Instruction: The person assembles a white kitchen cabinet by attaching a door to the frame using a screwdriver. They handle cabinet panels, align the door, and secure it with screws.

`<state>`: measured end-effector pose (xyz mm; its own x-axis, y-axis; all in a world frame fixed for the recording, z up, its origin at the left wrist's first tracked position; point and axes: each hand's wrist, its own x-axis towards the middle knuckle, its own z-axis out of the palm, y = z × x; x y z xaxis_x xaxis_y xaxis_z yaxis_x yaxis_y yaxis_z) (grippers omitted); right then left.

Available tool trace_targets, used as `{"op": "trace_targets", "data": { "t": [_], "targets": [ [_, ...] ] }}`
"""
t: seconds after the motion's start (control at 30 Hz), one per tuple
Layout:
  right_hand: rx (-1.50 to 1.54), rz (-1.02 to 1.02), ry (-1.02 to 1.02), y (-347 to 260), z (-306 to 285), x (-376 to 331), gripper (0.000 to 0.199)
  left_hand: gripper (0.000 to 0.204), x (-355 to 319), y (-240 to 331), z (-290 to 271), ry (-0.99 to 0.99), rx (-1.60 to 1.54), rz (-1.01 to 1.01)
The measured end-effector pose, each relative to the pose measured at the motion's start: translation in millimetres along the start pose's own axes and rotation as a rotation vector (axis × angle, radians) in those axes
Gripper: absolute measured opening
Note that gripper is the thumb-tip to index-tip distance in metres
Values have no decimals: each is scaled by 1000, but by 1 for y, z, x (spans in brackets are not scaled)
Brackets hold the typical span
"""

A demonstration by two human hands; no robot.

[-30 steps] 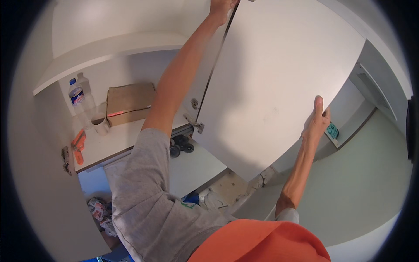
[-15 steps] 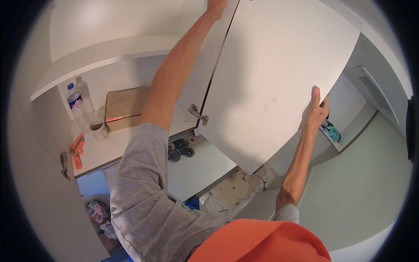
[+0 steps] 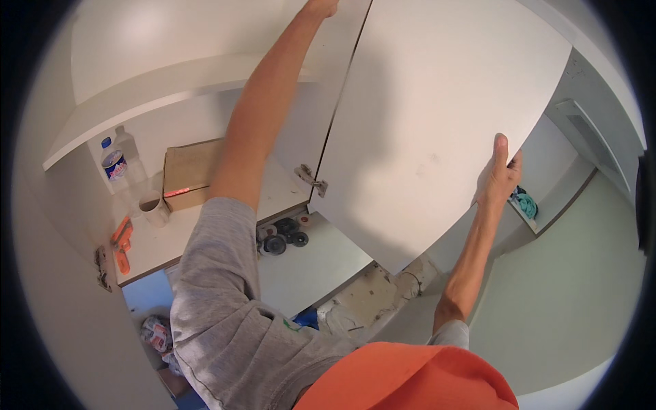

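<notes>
A white cabinet door (image 3: pixel 444 102) stands in front of me, swung out from its frame. My right hand (image 3: pixel 502 179) is closed around the door's right edge, thumb laid on the near face and fingers mostly behind. At the top of the view, my left hand (image 3: pixel 322 7) is cut off by the picture's edge beside the seam between door and cabinet side; its fingers cannot be made out. A metal hinge (image 3: pixel 311 180) joins the door to the cabinet near its lower left corner.
On the left shelf (image 3: pixel 273 195) are a plastic bottle (image 3: pixel 115 164), a white mug (image 3: pixel 154 209), a cardboard box (image 3: pixel 195 167) and an orange tool (image 3: pixel 121 246). Black round parts (image 3: pixel 275 244) lie lower down. Another hinge (image 3: pixel 102 268) is on the left panel. An orange cap brim (image 3: pixel 410 376) covers the bottom.
The door's free edge and my right hand on it have shifted slightly right. My left hand and forearm have moved a little left and up.
</notes>
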<state>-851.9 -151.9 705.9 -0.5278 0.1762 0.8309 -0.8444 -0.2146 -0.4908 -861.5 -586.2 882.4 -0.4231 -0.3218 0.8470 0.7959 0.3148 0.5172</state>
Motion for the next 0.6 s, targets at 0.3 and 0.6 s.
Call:
{"op": "trace_targets", "data": {
  "t": [0.3, 0.6],
  "targets": [
    [-90, 29, -11, -8, -3, -5, 49, 39, 30, -11, -17, 97, -133, -120],
    [-118, 55, 7, -6, -1, -5, 53, 29, 90, -34, 17, 659, 474, 361]
  ]
}}
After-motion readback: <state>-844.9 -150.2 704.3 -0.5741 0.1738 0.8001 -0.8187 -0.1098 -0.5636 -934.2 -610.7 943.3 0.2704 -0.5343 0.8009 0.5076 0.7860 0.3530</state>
